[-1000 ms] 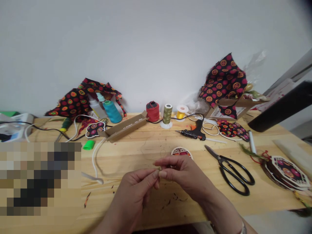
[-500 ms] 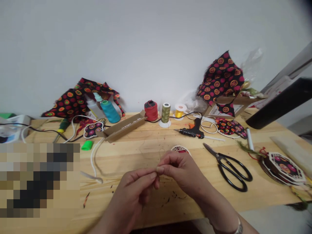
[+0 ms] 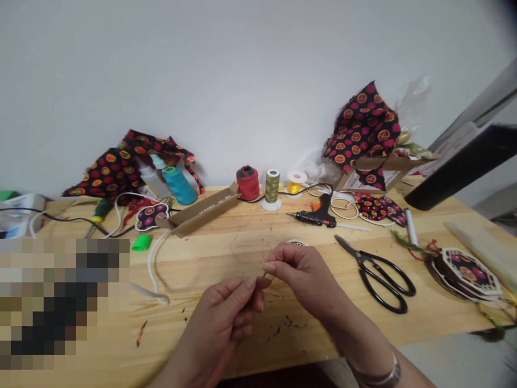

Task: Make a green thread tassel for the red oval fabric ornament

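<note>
My left hand [image 3: 228,315] and my right hand [image 3: 301,275] meet over the front middle of the table, fingertips pinched close together. Between them stretches a short, thin strand of thread [image 3: 264,274], gripped at both ends; most of it is hidden by the fingers. Behind my right hand a round openwork wooden piece [image 3: 298,243] lies mostly covered. Scissors with black handles [image 3: 375,275] rest to the right of that hand. A spool of olive thread [image 3: 272,186] stands farther back.
Red [image 3: 247,183] and yellow thread spools [image 3: 296,185] stand by the wall, with a glue gun [image 3: 317,214] nearby. An open cardboard box [image 3: 204,211], a teal cone of thread [image 3: 180,186] and a green cap [image 3: 141,242] are left. Stacked octagonal ornaments [image 3: 464,272] lie right.
My fingertips have drawn slightly apart, the right ones rising a little, so a bit of thread shows between them. The view has shifted slightly.
</note>
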Motion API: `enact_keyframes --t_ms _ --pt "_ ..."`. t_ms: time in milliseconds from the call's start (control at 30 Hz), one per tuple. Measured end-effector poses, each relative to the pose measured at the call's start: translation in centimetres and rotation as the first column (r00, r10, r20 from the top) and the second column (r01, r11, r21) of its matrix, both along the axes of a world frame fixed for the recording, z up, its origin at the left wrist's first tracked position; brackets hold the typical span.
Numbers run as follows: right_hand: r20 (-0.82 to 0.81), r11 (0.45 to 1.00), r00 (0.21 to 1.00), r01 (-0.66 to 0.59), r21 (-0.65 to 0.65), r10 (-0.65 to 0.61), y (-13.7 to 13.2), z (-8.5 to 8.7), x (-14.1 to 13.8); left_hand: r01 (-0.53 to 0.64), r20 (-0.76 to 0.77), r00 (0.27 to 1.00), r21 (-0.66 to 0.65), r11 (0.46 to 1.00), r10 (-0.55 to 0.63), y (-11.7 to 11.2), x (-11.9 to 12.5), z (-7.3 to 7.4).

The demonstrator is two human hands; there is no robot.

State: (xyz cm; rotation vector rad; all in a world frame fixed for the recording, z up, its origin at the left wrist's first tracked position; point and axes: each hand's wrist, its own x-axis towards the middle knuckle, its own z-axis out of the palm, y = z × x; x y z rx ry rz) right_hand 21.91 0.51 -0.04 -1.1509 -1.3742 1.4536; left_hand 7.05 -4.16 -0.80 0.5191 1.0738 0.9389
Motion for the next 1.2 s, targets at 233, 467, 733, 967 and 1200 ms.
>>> enact_keyframes --t_ms 233,467,733,967,1200 --pt "0.019 1.0 1.0 0.018 -0.002 -0.018 0.2 0.11 0.02 -0.023 -0.029 0.999 0.014 1.0 0.024 0.0 0.11 -0.27" --pt "0.02 0.999 0.999 0.033 0.0 -0.033 0.05 0.13 0.01 -0.044 -0.063 0.997 0.015 0.999 0.045 -0.11 0.34 -0.35" --pt "-0.015 0.999 0.999 0.034 -0.016 -0.034 -0.08 -0.35 -0.22 -0.096 -0.13 0.986 0.036 0.995 0.1 -0.15 0.58 -0.14" --pt "0.021 0.991 0.99 0.136 0.016 -0.137 -0.1 -0.68 0.01 -0.151 -0.138 0.978 0.056 0.987 0.157 -0.12 0.49 0.03" --pt "-0.02 0.997 0.999 -0.033 -0.063 0.032 -0.66 -0.56 -0.07 -0.18 -0.152 0.969 0.113 0.977 0.196 -0.17 0.3 -0.09"
